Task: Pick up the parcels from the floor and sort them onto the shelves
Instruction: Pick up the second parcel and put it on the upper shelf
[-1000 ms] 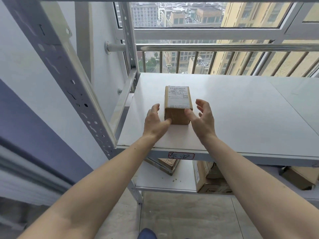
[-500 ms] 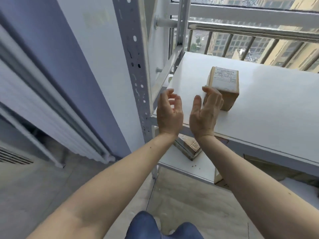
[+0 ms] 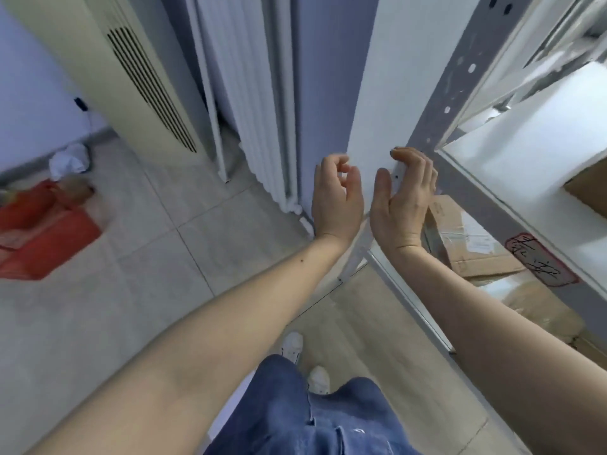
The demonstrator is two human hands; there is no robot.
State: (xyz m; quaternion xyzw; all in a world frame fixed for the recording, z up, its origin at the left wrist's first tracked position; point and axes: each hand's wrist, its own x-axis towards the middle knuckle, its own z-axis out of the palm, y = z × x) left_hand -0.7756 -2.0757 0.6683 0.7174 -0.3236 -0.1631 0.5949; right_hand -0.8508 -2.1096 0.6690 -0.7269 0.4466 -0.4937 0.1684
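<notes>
My left hand [image 3: 336, 200] and my right hand [image 3: 405, 198] hang side by side in the air, both empty with fingers loosely curled and apart, just left of the shelf unit's grey upright [image 3: 456, 90]. The white shelf board [image 3: 538, 165] lies at the right. A brown corner of the parcel [image 3: 591, 192] on that board shows at the right edge. On the lower shelf, behind my right wrist, lies a taped cardboard parcel [image 3: 473, 244]. A red parcel [image 3: 42, 238] sits on the tiled floor at the far left.
A tall cream air conditioner [image 3: 131, 77] and a white radiator [image 3: 259, 103] stand against the wall ahead. A crumpled white bag [image 3: 70, 159] lies beside the red parcel. A red-edged label [image 3: 538, 261] marks the shelf front. My jeans and white shoes [image 3: 292, 346] are below.
My view swung left and down, away from the shelf. Both hands drew back off the small parcel left on the shelf board and now hover empty beside the upright.
</notes>
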